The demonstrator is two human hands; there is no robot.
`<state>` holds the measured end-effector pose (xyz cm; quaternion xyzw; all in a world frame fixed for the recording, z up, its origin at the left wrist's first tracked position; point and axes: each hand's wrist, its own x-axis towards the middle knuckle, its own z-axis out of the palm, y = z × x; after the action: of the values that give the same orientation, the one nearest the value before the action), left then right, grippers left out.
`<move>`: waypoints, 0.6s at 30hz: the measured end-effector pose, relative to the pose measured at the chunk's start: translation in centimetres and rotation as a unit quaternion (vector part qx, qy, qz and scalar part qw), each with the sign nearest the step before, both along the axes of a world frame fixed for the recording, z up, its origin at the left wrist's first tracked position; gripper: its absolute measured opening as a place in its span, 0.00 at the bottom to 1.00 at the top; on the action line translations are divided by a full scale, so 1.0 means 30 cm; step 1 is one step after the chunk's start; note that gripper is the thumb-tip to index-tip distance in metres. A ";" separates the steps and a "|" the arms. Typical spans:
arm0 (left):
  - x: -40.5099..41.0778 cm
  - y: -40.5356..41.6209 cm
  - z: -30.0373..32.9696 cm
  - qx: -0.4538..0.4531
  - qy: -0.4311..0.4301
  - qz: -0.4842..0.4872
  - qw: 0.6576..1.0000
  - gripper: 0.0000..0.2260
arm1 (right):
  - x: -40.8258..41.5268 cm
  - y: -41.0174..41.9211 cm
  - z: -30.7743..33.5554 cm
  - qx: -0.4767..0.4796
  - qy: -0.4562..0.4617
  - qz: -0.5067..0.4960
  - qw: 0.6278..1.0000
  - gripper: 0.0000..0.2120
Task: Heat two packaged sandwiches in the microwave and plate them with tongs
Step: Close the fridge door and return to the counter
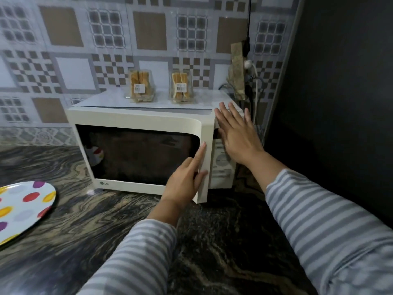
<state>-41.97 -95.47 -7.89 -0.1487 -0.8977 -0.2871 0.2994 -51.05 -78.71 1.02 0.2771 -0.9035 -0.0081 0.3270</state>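
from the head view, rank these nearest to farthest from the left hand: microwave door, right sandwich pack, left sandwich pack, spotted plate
1. Microwave door: the left hand grips its right edge.
2. Right sandwich pack: on top of the microwave, above the hand.
3. Left sandwich pack: on top, further left.
4. Spotted plate: on the counter, far left.

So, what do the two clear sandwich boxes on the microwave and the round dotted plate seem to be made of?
The left clear sandwich box and the right clear sandwich box look like thin glossy transparent plastic: the bread shows through and the walls catch light. The round white plate with coloured dots looks like smooth, slightly shiny melamine or glazed ceramic; the picture cannot settle which.
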 end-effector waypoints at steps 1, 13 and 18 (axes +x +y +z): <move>0.022 -0.028 0.029 -0.011 0.035 0.031 0.999 0.29 | 0.021 -0.007 0.018 -0.032 -0.007 0.011 0.999 0.25; 0.006 -0.226 0.353 -0.090 -0.099 0.272 0.953 0.24 | 0.181 -0.189 0.118 -0.044 -0.136 0.038 0.989 0.26; 0.039 -0.231 0.357 -0.100 -0.122 0.257 0.954 0.26 | 0.240 -0.208 0.109 -0.059 -0.135 0.005 0.989 0.27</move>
<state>-40.79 -102.41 2.84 0.0938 -0.9594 -0.1254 0.2345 -43.85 -84.96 4.29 0.2606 -0.9369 0.0840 0.2174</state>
